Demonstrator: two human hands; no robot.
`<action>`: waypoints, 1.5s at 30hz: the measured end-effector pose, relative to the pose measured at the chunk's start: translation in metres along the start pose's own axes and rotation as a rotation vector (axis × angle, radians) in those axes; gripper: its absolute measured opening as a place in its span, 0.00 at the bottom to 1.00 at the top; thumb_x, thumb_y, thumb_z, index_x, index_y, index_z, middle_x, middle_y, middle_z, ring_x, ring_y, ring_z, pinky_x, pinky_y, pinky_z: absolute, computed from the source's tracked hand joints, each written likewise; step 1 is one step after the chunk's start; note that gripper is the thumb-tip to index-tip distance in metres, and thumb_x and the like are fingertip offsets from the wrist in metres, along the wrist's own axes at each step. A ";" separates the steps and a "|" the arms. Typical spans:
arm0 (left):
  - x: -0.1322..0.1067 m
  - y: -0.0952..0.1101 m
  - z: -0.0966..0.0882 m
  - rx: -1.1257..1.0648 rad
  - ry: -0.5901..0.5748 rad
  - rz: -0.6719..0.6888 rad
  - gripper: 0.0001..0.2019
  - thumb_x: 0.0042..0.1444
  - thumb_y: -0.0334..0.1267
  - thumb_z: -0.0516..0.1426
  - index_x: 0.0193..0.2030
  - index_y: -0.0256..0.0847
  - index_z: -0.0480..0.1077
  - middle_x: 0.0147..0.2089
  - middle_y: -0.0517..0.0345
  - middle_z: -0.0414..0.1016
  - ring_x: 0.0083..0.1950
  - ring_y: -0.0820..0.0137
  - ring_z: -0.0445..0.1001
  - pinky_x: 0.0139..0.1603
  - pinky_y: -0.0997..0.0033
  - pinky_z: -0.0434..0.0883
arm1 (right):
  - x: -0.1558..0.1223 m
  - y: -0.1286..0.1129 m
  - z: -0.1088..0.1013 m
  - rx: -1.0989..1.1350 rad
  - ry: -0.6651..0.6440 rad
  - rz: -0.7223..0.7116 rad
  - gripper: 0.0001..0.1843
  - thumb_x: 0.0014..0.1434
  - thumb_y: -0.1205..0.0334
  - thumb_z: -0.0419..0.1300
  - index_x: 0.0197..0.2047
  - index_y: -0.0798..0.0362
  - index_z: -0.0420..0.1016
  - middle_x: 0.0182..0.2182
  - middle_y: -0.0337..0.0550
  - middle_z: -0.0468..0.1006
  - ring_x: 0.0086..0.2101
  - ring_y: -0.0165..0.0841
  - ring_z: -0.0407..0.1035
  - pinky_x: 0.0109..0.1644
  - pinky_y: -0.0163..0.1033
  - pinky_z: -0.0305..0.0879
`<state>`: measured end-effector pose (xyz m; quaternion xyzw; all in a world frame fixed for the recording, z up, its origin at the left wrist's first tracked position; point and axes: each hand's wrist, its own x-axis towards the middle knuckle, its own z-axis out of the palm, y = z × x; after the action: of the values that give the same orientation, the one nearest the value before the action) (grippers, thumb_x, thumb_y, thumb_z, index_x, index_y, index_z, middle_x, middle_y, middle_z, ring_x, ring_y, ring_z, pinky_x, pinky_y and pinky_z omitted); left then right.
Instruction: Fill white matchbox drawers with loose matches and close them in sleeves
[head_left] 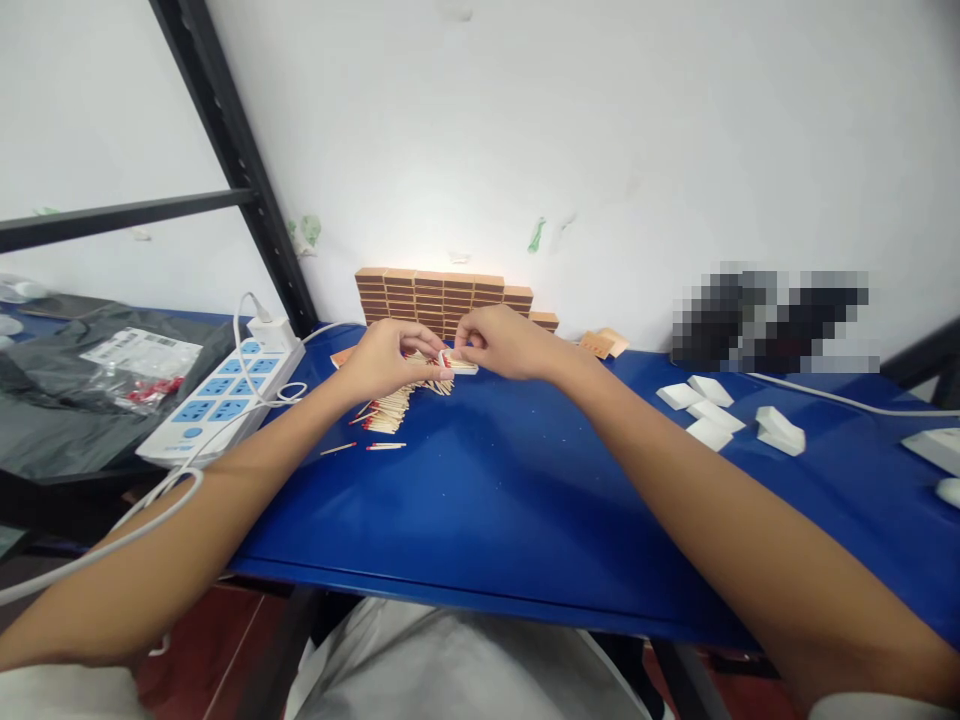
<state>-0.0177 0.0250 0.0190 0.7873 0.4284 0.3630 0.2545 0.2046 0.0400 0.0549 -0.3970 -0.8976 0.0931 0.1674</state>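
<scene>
A small white matchbox tray (pixel 463 368) with red-tipped matches in it is between my hands, above the blue table. My left hand (pixel 394 357) grips its left end between thumb and fingers. My right hand (pixel 499 342) is closed, with thumb and fingertips at the tray's top; what they pinch is too small to make out. Beneath and beside my left hand lies a heap of loose matches (pixel 388 412), partly covered by it. A few single matches (pixel 386 446) lie nearer to me. Behind my hands stand stacked matchboxes (pixel 431 290) with brown striking sides.
Several white empty-looking trays (pixel 709 412) lie on the right of the blue table (pixel 480 520). Orange box sleeves (pixel 602 343) rest near the wall. At left are a white power strip (pixel 225 392) with cables and a grey plastic bag (pixel 97 375). A black frame post (pixel 240 160) rises behind.
</scene>
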 end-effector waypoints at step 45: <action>0.003 -0.010 -0.005 0.040 -0.040 0.021 0.22 0.42 0.52 0.74 0.40 0.41 0.80 0.43 0.50 0.86 0.48 0.55 0.84 0.49 0.59 0.79 | -0.003 0.001 0.026 0.006 0.031 -0.001 0.08 0.67 0.63 0.60 0.41 0.57 0.79 0.37 0.45 0.79 0.34 0.31 0.67 0.37 0.35 0.54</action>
<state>-0.0253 0.0329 0.0158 0.8038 0.4223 0.3410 0.2433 0.1977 0.0376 0.0297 -0.3973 -0.8949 0.0896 0.1823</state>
